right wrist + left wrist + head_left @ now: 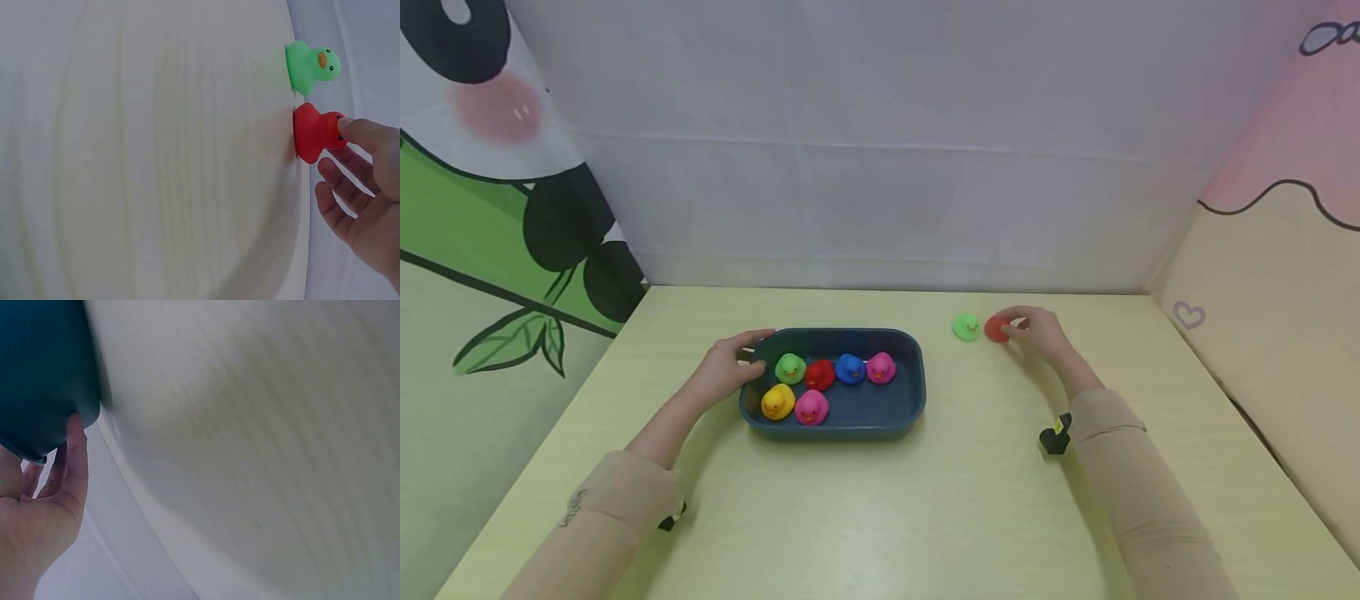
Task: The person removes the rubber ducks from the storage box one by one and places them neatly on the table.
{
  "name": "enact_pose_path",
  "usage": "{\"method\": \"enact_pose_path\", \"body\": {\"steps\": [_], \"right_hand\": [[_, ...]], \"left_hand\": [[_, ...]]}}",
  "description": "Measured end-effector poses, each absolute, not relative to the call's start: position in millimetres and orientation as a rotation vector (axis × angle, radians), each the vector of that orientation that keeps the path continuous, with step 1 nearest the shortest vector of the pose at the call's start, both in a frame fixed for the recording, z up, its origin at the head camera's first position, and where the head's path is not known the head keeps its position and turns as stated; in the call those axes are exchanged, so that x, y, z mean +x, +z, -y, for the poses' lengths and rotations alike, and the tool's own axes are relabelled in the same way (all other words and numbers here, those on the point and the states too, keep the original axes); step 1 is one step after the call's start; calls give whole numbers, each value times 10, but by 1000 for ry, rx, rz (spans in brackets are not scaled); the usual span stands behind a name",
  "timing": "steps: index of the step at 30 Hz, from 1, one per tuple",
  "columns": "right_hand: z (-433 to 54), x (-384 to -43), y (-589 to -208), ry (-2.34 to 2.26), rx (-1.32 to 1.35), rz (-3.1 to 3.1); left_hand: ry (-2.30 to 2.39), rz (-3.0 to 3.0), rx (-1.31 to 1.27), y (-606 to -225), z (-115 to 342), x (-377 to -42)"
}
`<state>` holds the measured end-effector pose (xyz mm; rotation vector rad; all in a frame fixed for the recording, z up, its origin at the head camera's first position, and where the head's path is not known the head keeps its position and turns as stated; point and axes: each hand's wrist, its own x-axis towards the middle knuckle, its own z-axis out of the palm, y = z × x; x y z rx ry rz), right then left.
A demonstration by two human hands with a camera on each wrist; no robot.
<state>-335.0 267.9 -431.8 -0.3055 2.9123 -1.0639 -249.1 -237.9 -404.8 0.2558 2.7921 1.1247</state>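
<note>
My left hand (727, 367) grips the left end of a dark blue plastic bin (880, 429). In the left wrist view, fingers (76, 453) press on the bin's outer wall. Several rubber ducks sit inside: a green (790, 368), a red (820, 375), a blue (851, 369), a yellow (778, 402) and two pink ones, one at the back (881, 367) and one in front (812, 407). To the right, my right hand (1037, 332) pinches the head of another red duck (311, 134), which stands on the table. Just left of that duck stands another green duck (966, 327).
The pale wood-grain table (865, 525) carries the bin and the loose ducks. A white cloth wall (880, 208) rises behind its back edge. Printed side panels stand left (497, 417) and right (1262, 308).
</note>
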Motion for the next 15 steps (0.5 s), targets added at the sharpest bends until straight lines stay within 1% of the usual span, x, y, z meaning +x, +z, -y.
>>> {"method": "enact_pose_path", "body": {"steps": [8, 15], "right_hand": [[-2670, -3313, -4310, -1057, -294, -2944], [-2669, -3244, -4170, -1123, -313, -2971]], "left_hand": [[1129, -2802, 276, -4094, 2388, -2503], [1132, -2810, 285, -4104, 2394, -2520]]}}
